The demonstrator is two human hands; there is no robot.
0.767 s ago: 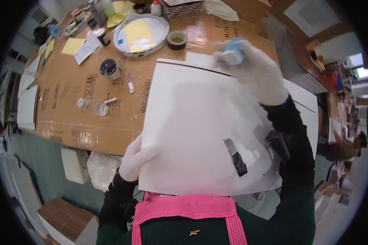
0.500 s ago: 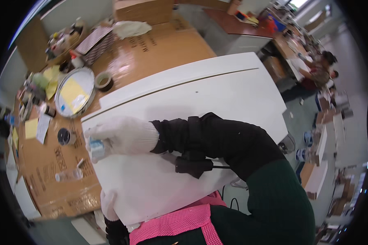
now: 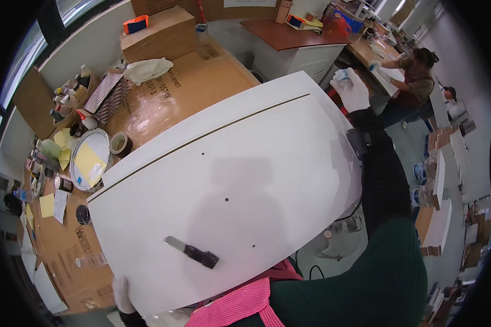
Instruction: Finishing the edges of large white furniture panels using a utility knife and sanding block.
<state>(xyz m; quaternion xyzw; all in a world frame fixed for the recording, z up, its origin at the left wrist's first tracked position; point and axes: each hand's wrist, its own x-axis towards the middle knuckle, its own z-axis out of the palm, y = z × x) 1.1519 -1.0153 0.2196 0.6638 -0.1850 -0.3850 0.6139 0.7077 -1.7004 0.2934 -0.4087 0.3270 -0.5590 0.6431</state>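
The right hand (image 3: 353, 90), gloved white, stretches to the far corner of the white panel (image 3: 229, 201), clutching a small bluish object (image 3: 342, 76). The left hand (image 3: 122, 294) grips the panel's near corner. A brown cardboard box (image 3: 158, 32) sits beyond the cardboard-covered table (image 3: 196, 82).

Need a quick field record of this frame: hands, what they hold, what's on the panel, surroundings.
left hand: white glove, gripping the near left corner of the white panel
right hand: white glove, at the panel's far right corner, holding a small pale blue object; kind unclear
on panel: dark-handled knife, lying flat, untouched
panel marks: a few small holes, one long groove
bench: cardboard-covered table with tape roll and round tray
background: another person at a desk
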